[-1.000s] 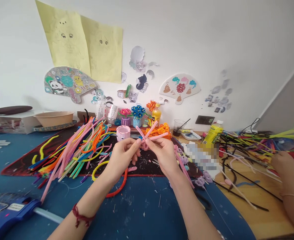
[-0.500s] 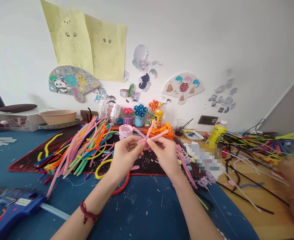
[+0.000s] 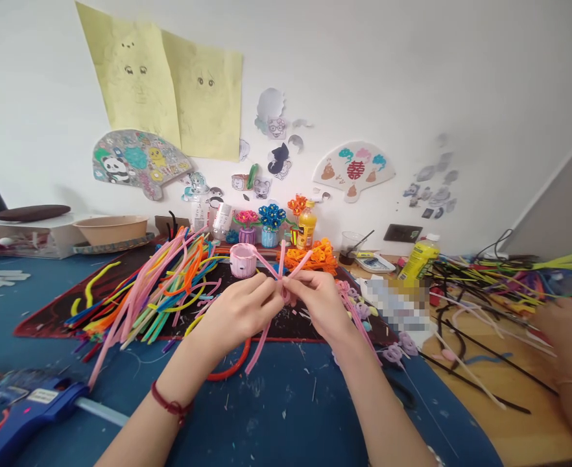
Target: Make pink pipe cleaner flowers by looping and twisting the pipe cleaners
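Note:
Several pink pipe cleaners point(image 3: 283, 256) meet at one crossing point, their ends fanning upward and one strand hanging down toward the blue table. My left hand point(image 3: 247, 306), with a dark red bracelet at its wrist, is closed on them from the left. From the right, the fingertips of my right hand point(image 3: 312, 298) pinch the same crossing point. My fingers partly hide the joint. Just behind my left hand stands a small pink-and-white striped pot point(image 3: 242, 263).
Loose coloured pipe cleaners point(image 3: 154, 285) lie at left on a dark mat point(image 3: 47, 318). A blue hot glue gun point(image 3: 37, 402) rests front left. Behind are blue flowers point(image 3: 271, 217) and a juice bottle point(image 3: 307, 226). Another person's hand point(image 3: 558, 331) is at far right.
My left hand has turned over, its back now facing up, still at the pink pipe cleaners. The upper strands have shifted slightly left, and a strand now hangs below my hands.

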The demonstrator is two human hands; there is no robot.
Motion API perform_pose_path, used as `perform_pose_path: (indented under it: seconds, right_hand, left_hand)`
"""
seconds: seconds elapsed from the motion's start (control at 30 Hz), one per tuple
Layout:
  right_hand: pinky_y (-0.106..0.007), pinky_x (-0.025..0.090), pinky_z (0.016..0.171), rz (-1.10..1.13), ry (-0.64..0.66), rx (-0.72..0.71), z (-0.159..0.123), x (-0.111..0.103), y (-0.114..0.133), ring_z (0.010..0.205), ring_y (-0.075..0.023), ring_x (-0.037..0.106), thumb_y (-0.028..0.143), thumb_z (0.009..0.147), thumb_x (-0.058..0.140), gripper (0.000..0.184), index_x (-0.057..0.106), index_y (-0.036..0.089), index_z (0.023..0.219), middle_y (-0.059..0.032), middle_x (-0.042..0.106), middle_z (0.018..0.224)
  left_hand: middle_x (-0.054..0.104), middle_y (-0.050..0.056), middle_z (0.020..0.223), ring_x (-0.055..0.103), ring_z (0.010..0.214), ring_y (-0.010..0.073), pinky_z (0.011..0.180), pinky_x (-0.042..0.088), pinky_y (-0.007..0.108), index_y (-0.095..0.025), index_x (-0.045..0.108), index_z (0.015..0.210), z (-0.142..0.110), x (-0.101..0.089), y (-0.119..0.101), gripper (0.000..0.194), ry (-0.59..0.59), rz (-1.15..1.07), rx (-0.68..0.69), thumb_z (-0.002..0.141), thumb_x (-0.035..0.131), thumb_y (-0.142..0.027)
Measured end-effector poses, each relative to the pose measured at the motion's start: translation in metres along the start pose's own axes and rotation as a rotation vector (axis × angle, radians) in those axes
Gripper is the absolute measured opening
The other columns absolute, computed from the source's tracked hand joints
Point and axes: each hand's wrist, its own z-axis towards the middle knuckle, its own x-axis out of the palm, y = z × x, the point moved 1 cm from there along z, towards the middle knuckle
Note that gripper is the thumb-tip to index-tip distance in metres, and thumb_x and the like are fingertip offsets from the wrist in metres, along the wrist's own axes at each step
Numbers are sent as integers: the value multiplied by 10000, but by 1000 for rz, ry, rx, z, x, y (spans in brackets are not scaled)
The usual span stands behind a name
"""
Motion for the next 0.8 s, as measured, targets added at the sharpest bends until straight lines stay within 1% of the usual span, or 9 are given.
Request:
perform_pose_path:
  seconds: [0.1,0.17,0.3,0.37,0.47,0.53,0.6,0.7,0.8]
  right_hand:
    - [-240,394,488,31,1,18,0,1,-1,483,-107,506,348,702,747,247,666,155,571,5,610,521]
    - [-244,415,504,10,-15,-10,1,1,-2,499,-114,522,348,708,749,228,677,156,607,6,618,537]
    - [-282,498,606,-88,-105,-152,1,1,0,602,-156,610,354,746,732,201,688,165,694,-17,675,636]
    - [-308,524,665,-128,-156,-227,0,0,2,663,-180,645,358,773,712,188,692,174,743,-33,704,697]
    - [-346,538,746,-181,-177,-326,-2,0,5,747,-208,673,351,812,678,167,698,188,783,-50,722,770]
    - [-360,534,780,-248,-151,-398,-3,0,6,798,-219,671,338,837,652,155,703,197,798,-62,721,819]
    - [-364,526,796,-333,-127,-467,-4,2,6,829,-225,663,318,853,633,141,706,204,814,-69,715,843]
    - [-352,518,781,-430,-112,-534,-5,3,6,810,-219,657,280,866,611,126,699,206,816,-70,704,821]
    - [-340,512,744,-488,-106,-541,-7,3,5,772,-212,654,267,870,599,136,694,203,798,-66,702,802]
  left_hand:
    - [591,45,694,515,620,161,584,440,285,-148,573,729,1,-1,-1,290,-13,120,113,935,398,-43]
    - [607,50,719,534,649,159,599,446,276,-146,587,768,1,2,-1,276,-33,11,12,941,392,-56]
    - [634,15,724,550,625,127,583,439,237,-161,630,892,2,9,3,137,-68,-499,-613,921,542,-263]
    - [610,-3,663,518,561,108,536,413,224,-155,648,831,4,11,3,225,-52,-816,-909,851,637,-379]
    - [574,-2,637,475,537,84,505,385,207,-130,673,756,9,11,0,308,-96,-1336,-1167,783,699,-435]
    - [578,12,665,465,549,73,510,389,197,-113,703,777,10,13,-3,291,-159,-1616,-1265,746,744,-400]
    - [587,26,682,465,561,67,518,401,189,-100,724,779,9,17,-5,272,-239,-1773,-1350,675,810,-336]
    - [599,26,678,463,563,59,526,410,179,-96,737,742,5,22,-4,257,-337,-1817,-1422,597,860,-269]
    - [623,18,698,468,569,52,537,404,171,-108,734,750,5,22,-4,233,-354,-1734,-1411,624,847,-268]
